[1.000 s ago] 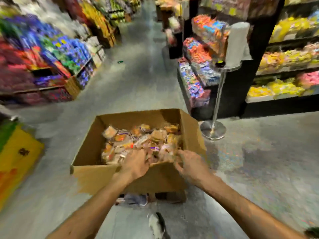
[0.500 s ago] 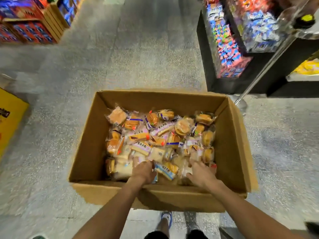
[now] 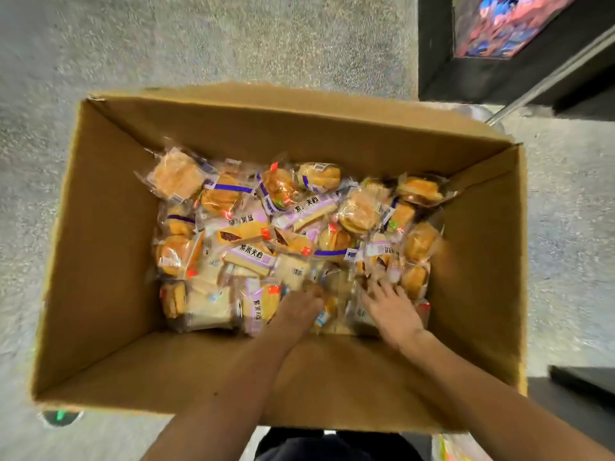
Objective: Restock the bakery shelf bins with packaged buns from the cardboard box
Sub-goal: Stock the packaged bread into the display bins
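Head view looks straight down into an open cardboard box standing on a speckled grey floor. Packaged buns lie in a loose heap on the box bottom, mostly clear wrappers with purple bands, round golden buns toward the far and right side, pale sliced pieces with purple labels nearer the middle and left. Both bare forearms reach in over the near wall. Left hand is down among the wrappers near the middle of the heap's near edge, fingers curled into the packets; blur hides whether it grips one. Right hand lies just beside it to the right, fingers spread flat on top of the packets, palm down. The two hands are close but apart. At the upper right a dark shelf unit holds a bin of bright red and blue packets, with a slanted metal pole crossing in front of it.
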The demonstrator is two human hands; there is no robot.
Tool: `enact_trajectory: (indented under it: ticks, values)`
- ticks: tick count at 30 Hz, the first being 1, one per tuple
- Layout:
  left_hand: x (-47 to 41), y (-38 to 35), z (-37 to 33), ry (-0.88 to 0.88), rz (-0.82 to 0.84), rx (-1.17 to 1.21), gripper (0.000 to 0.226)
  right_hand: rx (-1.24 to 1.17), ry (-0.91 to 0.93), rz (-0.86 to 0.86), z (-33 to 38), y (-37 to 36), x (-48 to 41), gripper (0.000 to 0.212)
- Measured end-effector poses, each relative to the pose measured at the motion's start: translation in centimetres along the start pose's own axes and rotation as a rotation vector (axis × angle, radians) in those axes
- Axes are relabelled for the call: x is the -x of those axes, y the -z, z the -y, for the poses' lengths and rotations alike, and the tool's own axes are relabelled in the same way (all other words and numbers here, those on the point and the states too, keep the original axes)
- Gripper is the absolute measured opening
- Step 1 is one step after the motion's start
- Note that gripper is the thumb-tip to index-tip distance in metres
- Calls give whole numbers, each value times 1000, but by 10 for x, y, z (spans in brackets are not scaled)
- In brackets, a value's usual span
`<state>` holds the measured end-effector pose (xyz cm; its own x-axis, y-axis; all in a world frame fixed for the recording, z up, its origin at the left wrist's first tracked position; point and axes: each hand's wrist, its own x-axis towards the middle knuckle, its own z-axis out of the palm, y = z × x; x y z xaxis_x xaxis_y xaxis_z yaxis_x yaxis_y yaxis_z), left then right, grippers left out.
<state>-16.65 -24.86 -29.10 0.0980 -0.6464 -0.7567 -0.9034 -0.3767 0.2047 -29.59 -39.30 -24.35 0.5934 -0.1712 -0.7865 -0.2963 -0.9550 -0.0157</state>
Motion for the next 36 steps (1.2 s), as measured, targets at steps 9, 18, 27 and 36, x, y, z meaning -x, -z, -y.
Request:
enact_trajectory:
  ticks: [9, 18, 27, 36]
  values:
    - [-58, -46, -5, -107, 19, -261, 91, 154, -83, 18, -28, -11, -25, 97]
    - [-54, -26, -15, -157, 3, -399, 45, 168, 24, 13, -23, -12, -25, 62]
    - [-2, 19, 20, -238, -54, 508, 30, -783, 6, -88, -24, -3, -12, 25]
    - [64, 54, 65, -101, -13, 1663, 50, -1547, 193, 282, -16, 62, -14, 20]
